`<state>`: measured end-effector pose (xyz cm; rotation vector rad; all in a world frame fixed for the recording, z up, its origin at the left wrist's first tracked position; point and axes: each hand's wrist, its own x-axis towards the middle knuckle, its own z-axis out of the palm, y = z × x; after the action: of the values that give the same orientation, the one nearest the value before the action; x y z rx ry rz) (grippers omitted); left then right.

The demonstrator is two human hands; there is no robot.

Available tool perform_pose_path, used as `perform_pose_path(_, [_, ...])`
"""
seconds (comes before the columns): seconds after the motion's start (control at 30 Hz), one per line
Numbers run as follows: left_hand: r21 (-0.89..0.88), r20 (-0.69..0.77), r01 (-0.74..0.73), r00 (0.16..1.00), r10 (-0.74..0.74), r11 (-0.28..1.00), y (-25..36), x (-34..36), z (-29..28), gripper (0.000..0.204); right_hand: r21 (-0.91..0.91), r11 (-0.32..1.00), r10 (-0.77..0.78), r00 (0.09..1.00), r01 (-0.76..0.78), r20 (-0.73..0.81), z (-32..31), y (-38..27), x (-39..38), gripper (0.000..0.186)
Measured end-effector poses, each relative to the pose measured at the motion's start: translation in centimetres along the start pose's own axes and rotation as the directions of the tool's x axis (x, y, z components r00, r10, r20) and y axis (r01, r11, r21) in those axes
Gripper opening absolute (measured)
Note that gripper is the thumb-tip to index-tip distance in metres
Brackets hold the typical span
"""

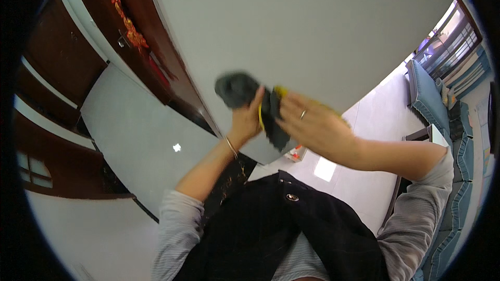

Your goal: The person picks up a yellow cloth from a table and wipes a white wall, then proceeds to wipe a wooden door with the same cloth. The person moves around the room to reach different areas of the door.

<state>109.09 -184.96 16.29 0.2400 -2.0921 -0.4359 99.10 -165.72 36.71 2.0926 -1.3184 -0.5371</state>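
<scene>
A dark grey cloth (241, 89) with yellow edging is bunched up between my hands, in front of a pale wall. My left hand (247, 123) is closed round its left part, thumb up along the fold, with a rounded bundle bulging out above the fingers. On the right side my right hand (319, 127) presses against the cloth, its fingers together and a ring on one of them. Yellow edging shows above and behind this hand. A loose end of the cloth hangs down between the two hands, and motion blurs its outline.
The pale wall (312, 26) stands close ahead. At left, a dark brown door (127, 0) has a red hanging ornament (134, 34). A small box (296, 153) sits on the tiled floor by the wall. Far right are blue sofas (429, 93) and a white-topped table (437, 134).
</scene>
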Motion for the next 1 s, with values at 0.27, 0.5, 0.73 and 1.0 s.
perform_pose_path(0.27, [0.113,-0.430,-0.228,0.866,0.255,0.967,7.7,18.5,-8.1,0.063,0.093,0.915,0.372,0.731,-0.393,-0.572,-6.4,7.5,0.7,0.049])
perform_pose_path(0.5, [-0.984,0.022,0.120,0.808,-0.589,0.129,3.3,7.9,0.9,0.039,0.140,0.965,0.261,0.822,-0.221,-0.507,0.2,1.4,-2.4,0.041])
perform_pose_path(0.73, [-0.079,0.183,0.400,0.906,-0.382,0.913,3.9,-8.7,5.7,0.076,0.284,0.954,0.165,0.963,-0.099,-0.215,6.4,-5.9,-5.3,0.041])
perform_pose_path(1.0, [0.157,-0.116,-0.266,0.951,0.285,0.951,4.1,8.5,-5.1,0.068,0.409,0.824,0.545,0.745,-0.391,-0.386,-1.6,-3.3,-2.8,0.041])
